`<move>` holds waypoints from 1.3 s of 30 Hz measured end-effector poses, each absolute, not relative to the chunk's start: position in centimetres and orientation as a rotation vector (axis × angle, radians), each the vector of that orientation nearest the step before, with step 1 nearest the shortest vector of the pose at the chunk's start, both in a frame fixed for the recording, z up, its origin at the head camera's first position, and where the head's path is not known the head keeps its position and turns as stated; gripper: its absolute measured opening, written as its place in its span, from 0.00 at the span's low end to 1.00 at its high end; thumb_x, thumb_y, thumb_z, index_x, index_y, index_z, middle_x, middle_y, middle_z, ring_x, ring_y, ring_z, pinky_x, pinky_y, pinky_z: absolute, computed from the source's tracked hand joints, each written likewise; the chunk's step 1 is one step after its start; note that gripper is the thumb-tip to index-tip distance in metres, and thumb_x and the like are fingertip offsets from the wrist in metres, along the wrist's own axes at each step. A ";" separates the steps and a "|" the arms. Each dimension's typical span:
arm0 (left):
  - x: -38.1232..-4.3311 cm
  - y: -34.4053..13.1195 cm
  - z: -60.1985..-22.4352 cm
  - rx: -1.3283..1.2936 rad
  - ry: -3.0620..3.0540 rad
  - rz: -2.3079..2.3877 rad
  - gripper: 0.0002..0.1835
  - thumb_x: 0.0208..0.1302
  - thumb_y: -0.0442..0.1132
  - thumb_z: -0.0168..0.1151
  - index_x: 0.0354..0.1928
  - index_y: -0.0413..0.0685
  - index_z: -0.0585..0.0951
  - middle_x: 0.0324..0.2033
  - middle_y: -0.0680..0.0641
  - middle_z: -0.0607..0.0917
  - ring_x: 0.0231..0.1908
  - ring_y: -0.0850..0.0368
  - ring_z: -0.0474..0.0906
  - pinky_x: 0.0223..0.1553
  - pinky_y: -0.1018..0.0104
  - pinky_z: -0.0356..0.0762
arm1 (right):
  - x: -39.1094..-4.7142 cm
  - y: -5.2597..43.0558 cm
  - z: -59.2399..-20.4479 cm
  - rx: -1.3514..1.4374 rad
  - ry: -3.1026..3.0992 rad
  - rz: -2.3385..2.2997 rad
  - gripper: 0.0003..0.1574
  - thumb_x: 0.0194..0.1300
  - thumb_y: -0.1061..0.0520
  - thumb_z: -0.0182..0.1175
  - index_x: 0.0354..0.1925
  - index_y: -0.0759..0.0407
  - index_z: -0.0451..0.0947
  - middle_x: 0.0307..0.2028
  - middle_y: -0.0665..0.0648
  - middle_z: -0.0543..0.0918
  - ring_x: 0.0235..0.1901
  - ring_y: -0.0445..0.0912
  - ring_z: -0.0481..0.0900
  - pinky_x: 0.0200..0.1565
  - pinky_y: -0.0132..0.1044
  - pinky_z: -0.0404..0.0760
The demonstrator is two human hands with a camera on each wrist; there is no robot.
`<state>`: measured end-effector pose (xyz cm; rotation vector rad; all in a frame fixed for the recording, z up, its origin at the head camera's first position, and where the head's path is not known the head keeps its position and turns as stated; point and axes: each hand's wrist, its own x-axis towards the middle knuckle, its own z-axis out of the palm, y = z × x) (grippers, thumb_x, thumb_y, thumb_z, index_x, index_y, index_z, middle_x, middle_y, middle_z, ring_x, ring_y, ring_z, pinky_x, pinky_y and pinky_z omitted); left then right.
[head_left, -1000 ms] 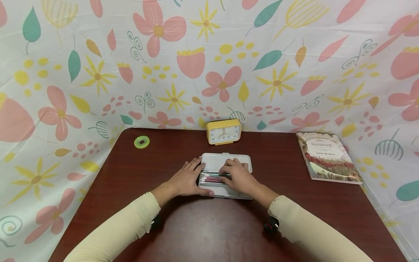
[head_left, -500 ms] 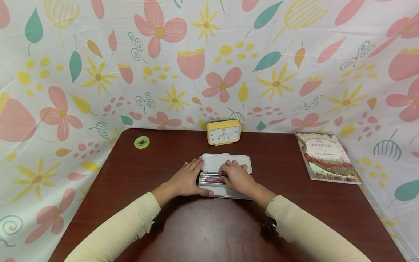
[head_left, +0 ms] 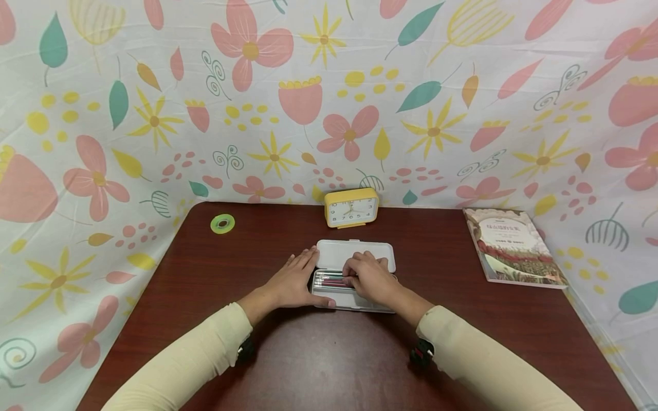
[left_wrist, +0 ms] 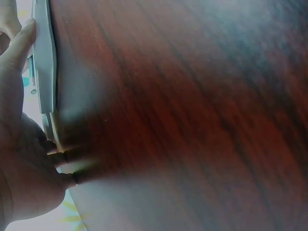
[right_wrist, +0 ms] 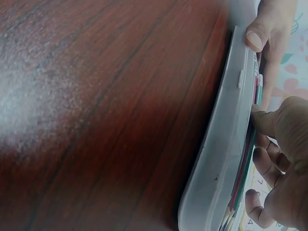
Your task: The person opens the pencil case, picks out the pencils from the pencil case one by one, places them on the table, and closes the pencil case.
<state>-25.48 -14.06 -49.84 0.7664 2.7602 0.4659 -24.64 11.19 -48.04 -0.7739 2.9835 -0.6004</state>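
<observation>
Just below the centre of the head view, a white pencil case (head_left: 341, 300) on a dark red-brown table (head_left: 334, 354), with its lid (head_left: 333, 254) laid back toward the top of the frame and a row of slim pencils (head_left: 329, 282), some green, some maroon, in the upper part of its base. Judging by looks, light, stiff, smooth pencils, apt to roll or slide against one another, with fragile points; best taken mid-shaft between thumb and fingertips, away from the tips visible low in the right wrist view. Probably a light, rigid case, easily nudged across the smooth tabletop unless steadied by its end or outer walls. At the case's left end, left hand (head_left: 292, 283) with fingers fairly straight and slightly spread, thumb stretched out and touching the near edge; nothing picked up, apparently just bracing. Over the right part of the base, right hand (head_left: 376, 278) with fingers bent, thumb and fingers pinching pencils from either side, green and maroon shafts beside the thumb tip in the right wrist view. Cannot tell how many in that pinch. Both hands close together, but not touching.
</observation>
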 end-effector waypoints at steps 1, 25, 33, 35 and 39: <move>-25.5 -14.0 -49.9 0.764 2.758 0.470 0.76 0.58 0.84 0.68 0.91 0.42 0.46 0.91 0.40 0.47 0.90 0.41 0.45 0.88 0.37 0.47 | -24.6 11.2 -48.1 -0.778 2.983 -0.597 0.06 0.72 0.55 0.76 0.38 0.48 0.86 0.37 0.47 0.81 0.41 0.45 0.74 0.45 0.61 0.75; -25.3 -13.6 -49.8 0.709 2.741 0.450 0.76 0.58 0.86 0.65 0.91 0.46 0.44 0.91 0.43 0.47 0.91 0.44 0.42 0.88 0.32 0.40 | -24.0 17.2 -46.6 -0.850 3.131 -0.515 0.05 0.73 0.55 0.75 0.41 0.48 0.87 0.42 0.51 0.79 0.43 0.50 0.72 0.47 0.61 0.71; -25.2 -13.6 -49.4 0.701 2.735 0.421 0.76 0.58 0.87 0.64 0.91 0.46 0.44 0.91 0.42 0.47 0.91 0.44 0.42 0.88 0.33 0.41 | -24.6 23.2 -47.0 -0.686 3.187 -0.578 0.03 0.74 0.57 0.74 0.42 0.49 0.88 0.42 0.53 0.84 0.45 0.54 0.76 0.49 0.69 0.71; -25.2 -13.6 -49.3 0.700 2.732 0.421 0.76 0.58 0.87 0.64 0.91 0.45 0.44 0.91 0.42 0.47 0.91 0.44 0.42 0.88 0.33 0.41 | -24.7 24.8 -47.4 -0.647 3.189 -0.598 0.03 0.74 0.57 0.73 0.41 0.48 0.88 0.42 0.52 0.85 0.45 0.55 0.76 0.48 0.70 0.71; -25.2 -13.7 -49.3 0.699 2.730 0.424 0.76 0.58 0.86 0.65 0.91 0.45 0.44 0.91 0.42 0.47 0.91 0.43 0.42 0.88 0.33 0.41 | -24.7 27.6 -48.2 -0.598 3.193 -0.608 0.06 0.74 0.59 0.74 0.40 0.47 0.88 0.42 0.52 0.86 0.43 0.54 0.76 0.46 0.72 0.70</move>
